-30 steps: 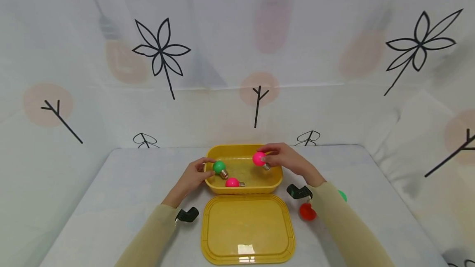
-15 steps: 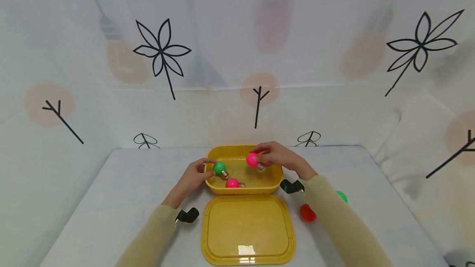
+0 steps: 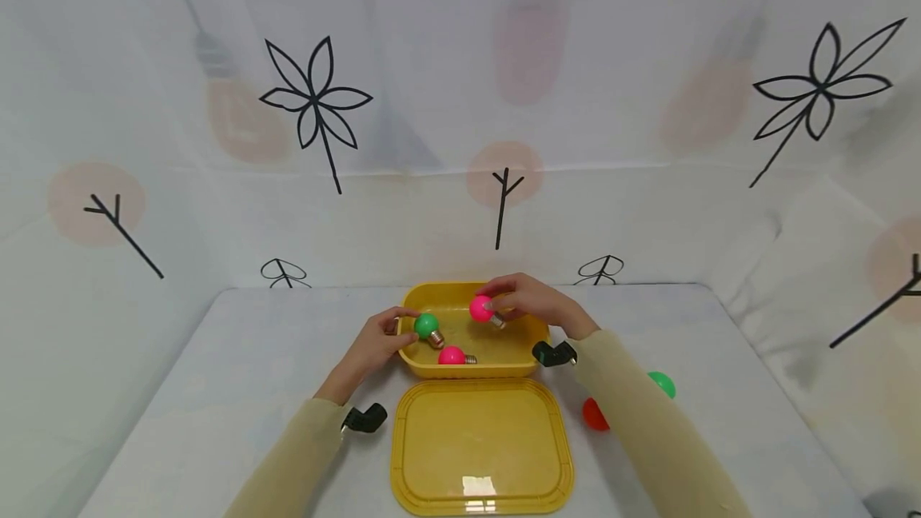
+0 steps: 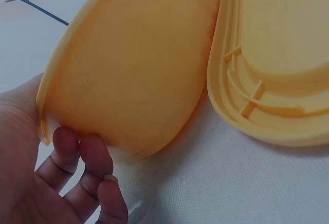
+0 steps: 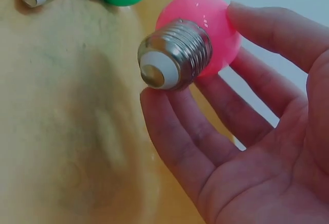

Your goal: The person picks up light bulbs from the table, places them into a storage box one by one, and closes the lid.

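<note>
While the right hand (image 3: pixel 528 300) is pinching one pink bulb (image 3: pixel 481 308) over the yellow box (image 3: pixel 472 372), head view is showing the left hand (image 3: pixel 375 342) gripping the box's left end. Green bulb (image 3: pixel 426 325) is lying in the box near the left thumb; second pink bulb (image 3: pixel 452 356) is lying along the near wall, metal base pointing right. Yellow lid (image 3: pixel 475 434) is lying flat on the table (image 3: pixel 237 390), just in front of the box. Red object (image 3: pixel 595 416) and green round object (image 3: pixel 662 384) are sitting right of the lid, the right sleeve (image 3: pixel 640 414) partly covering both.

Left wrist view: fingers are curling against the box's outer wall, palm sitting at the rim. Thumb tip isn't showing here. Wall is looking thin, probably a bit flexible; rim is likely the stiffest spot to hold.

Right wrist view: hand is half closed around the bulb, thumb pressing on the pink globe, fingers supporting the opposite side, one fingertip just by the metal base. Bulb is apparently hanging clear of the box floor. Should be handling light and stiff. Globe is looking glossy, so likely slippery; glass or plastic, can't tell, so I'm assuming fragile. I'm favoring the globe's widest part, thumb opposing fingers, gentle squeeze; ribbed base is probably offering more bite.
</note>
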Tool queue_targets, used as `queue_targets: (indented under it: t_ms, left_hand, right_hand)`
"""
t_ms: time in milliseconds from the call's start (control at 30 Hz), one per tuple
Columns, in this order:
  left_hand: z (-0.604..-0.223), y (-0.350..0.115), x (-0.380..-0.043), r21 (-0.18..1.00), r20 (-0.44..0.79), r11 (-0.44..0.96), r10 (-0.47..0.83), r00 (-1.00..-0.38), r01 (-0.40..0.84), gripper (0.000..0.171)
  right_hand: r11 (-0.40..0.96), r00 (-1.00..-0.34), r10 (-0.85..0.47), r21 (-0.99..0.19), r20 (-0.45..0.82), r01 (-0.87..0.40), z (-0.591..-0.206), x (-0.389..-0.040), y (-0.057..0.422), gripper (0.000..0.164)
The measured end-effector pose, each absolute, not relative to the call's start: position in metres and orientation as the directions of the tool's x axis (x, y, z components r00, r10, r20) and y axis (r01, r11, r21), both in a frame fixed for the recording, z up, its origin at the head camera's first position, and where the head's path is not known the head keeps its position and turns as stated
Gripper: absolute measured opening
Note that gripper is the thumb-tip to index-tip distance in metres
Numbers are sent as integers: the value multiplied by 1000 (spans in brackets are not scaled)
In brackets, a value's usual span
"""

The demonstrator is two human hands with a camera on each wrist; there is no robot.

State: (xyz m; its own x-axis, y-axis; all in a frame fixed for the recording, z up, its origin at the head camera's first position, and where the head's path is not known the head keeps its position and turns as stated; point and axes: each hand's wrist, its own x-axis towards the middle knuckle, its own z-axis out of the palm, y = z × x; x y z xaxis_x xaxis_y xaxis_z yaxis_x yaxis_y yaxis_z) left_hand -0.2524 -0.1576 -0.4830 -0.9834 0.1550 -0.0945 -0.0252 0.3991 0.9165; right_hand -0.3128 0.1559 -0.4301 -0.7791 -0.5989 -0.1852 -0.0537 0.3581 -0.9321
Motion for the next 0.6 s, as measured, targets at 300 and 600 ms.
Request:
queue_targets:
  t_ms: [300, 600]
  left_hand:
    - [-481, -157, -251, 915, -92, 404, 151, -984, -24, 35]
    - [-480, -157, -251, 914, -81, 406, 157, -984, -11, 34]
  right_hand:
    - [343, -770, -609, -938, -188, -42, -440, -322, 156, 41]
    - [322, -768, -609, -947, -201, -7, -442, -323, 154, 38]
